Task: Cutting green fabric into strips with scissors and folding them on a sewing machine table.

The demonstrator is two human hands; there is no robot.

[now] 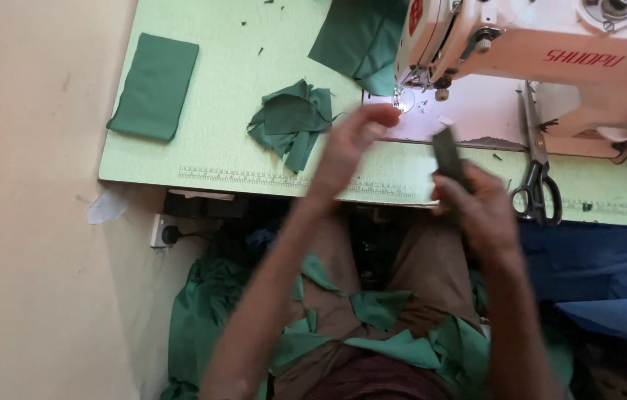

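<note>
A: What's the biggest thing in front of you?

B: The pale green table (209, 159), with the white sewing machine (550, 52) standing on its right half. Green cloth scraps cover your lap (395, 344) below the table edge.

A: And on the table itself?

B: A folded green cloth (155, 87) lies at the far left, well apart from a crumpled heap of green pieces (291, 122) near the middle. Another green piece (361, 37) sits beside the machine head. Black-handled scissors (538, 174) lie to the right.

A: What are your hands doing?

B: Your right hand (484, 211) is closed around a narrow dark green strip (447, 152), which sticks up above the table edge, just in front of the needle plate. Your left hand (354, 141) is raised beside it, fingers loosely spread, holding nothing and apart from the strip.
</note>
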